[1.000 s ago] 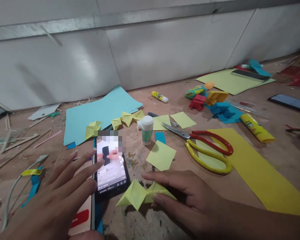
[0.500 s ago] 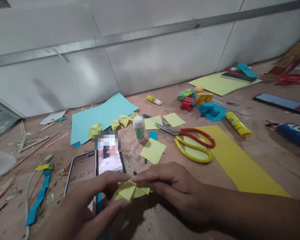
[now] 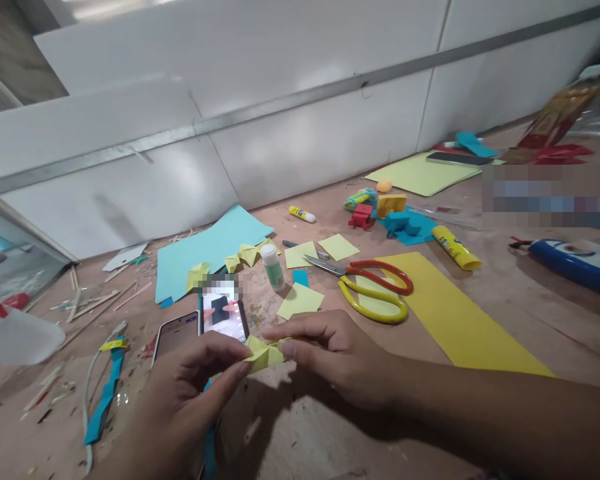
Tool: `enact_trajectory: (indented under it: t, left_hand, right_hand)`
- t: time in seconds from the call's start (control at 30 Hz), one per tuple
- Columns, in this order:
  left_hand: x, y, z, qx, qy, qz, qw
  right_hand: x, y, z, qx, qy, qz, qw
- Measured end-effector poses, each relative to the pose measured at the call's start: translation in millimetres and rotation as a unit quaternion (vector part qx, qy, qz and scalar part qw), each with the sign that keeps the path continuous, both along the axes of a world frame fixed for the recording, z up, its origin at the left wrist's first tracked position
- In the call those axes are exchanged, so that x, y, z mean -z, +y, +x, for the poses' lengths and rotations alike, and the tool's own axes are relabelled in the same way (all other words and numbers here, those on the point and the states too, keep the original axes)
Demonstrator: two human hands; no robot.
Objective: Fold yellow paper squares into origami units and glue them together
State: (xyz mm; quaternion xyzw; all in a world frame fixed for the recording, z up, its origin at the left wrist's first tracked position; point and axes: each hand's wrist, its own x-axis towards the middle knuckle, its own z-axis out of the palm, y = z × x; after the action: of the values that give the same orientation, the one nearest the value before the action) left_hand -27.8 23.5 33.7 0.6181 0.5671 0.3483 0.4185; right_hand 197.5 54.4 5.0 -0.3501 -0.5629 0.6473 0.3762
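Observation:
A folded piece of yellow paper (image 3: 264,355) with several creases is held between my two hands, just above the table. My left hand (image 3: 193,377) pinches its left end between thumb and fingers. At the other end, my right hand (image 3: 333,357) grips it with thumb and index finger, which hide that edge. Right beyond my fingers lies a pale yellow paper square (image 3: 301,301). Two phones, one with a lit video (image 3: 223,311) and one darker (image 3: 177,333), lie beyond my left hand. A white-capped glue stick (image 3: 273,268) stands upright close by.
Scissors (image 3: 375,293) with red and yellow handles lie on a yellow paper strip (image 3: 460,313) and a pale square. Blue sheets (image 3: 205,247), folded yellow pieces (image 3: 247,255) and a yellow glue tube (image 3: 455,248) are spread around. A cable (image 3: 87,407) and scraps lie left; a white wall (image 3: 305,160) stands behind.
My left fingers have closed to a pinch on the yellow paper, and my right thumb now shows on its right end. The camera view has shifted slightly.

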Motion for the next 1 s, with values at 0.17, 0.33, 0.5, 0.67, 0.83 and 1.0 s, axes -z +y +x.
enact_trajectory:
  t: [0.17, 0.33, 0.5, 0.67, 0.83, 1.0]
  left_hand:
    - [-1.4, -3, 10, -0.039, -0.056, -0.021, 0.997]
    - [1.5, -3, 11, -0.041, -0.07, -0.04, 0.996]
    - [4.8, -3, 6, -0.015, -0.023, -0.027, 0.999]
    - [3.1, 8, -23, 0.084, 0.232, 0.193, 0.95]
    - [-0.2, 27, -46, 0.147, 0.452, 0.253, 0.842]
    - [-1.1, 35, -47, 0.185, 0.484, 0.224, 0.825]
  right_hand:
    - [1.1, 3, -2, -0.008, 0.043, -0.028, 0.999]
    - [3.4, 7, 1, -0.016, 0.044, -0.017, 0.999]
    - [5.1, 5, 0, 0.005, 0.034, -0.038, 0.999]
    - [2.3, 1, -6, 0.026, -0.001, -0.059, 0.998]
    - [6.4, 1, -6, 0.025, -0.011, -0.083, 0.996]
    - [9.6, 1, -7, 0.012, 0.001, -0.072, 0.997]
